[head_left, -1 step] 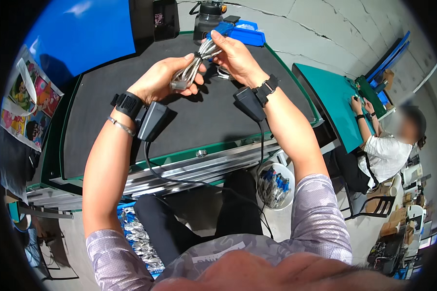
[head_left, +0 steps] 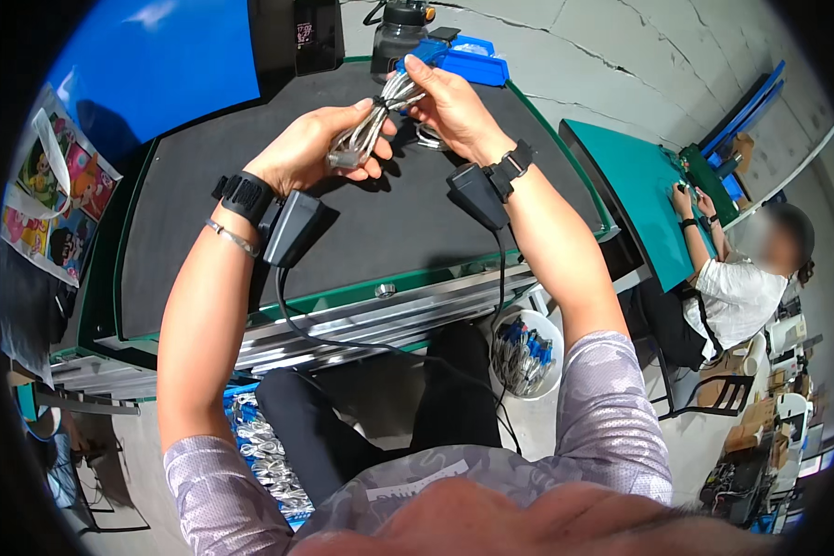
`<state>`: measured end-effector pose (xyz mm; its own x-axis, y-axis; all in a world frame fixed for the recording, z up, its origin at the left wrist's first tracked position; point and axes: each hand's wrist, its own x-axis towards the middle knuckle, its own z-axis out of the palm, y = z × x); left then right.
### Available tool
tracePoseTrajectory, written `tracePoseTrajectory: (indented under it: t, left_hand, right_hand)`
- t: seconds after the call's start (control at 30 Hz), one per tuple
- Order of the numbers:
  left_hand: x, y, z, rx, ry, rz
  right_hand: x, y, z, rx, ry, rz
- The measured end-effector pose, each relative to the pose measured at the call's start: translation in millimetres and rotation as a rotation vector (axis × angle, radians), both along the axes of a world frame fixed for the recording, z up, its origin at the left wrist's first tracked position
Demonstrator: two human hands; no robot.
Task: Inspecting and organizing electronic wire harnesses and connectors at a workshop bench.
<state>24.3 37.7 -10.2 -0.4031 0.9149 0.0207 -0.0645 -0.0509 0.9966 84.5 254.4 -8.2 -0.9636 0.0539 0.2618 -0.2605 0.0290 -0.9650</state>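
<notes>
Above a black mat-covered workbench, both my hands hold a folded bundle of grey cable. My left hand is closed around the bundle's lower end, where a metal plug shows. My right hand pinches its upper loops. More grey cable lies on the mat just below my right hand. Each wrist carries a black strap with a black box, the left box and the right box, and black leads run from them toward my body.
A blue tray and a dark bottle stand at the bench's far edge, and a blue panel at the far left. A white bucket of cables and a blue bin of bagged cables sit below. A seated person works at a green table on the right.
</notes>
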Motion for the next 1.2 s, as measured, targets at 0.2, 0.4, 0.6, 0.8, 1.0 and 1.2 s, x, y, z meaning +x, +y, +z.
tracePoseTrajectory:
  t: [0.2, 0.4, 0.6, 0.8, 1.0, 1.2]
  left_hand:
    - [-1, 1, -2, -0.020, 0.008, 0.015]
    - [-4, 1, -2, 0.051, -0.035, -0.051]
    - [1, 4, -2, 0.089, 0.318, 0.245]
    - [-3, 1, -1, 0.071, 0.401, 0.258]
    - [-7, 0, 1, 0.171, -0.073, 0.095]
    - [-6, 1, -3, 0.125, 0.054, 0.121]
  right_hand:
    - [-5, 3, -5, -0.006, 0.009, -0.011]
    - [-4, 2, -4, -0.102, 0.051, 0.085]
    - [5, -5, 3, -0.238, 0.003, 0.191]
    - [4, -6, 3, -0.168, 0.085, 0.154]
    - [2, 4, 6, -0.271, 0.136, 0.196]
    - [4, 2, 7, -0.232, 0.112, 0.228]
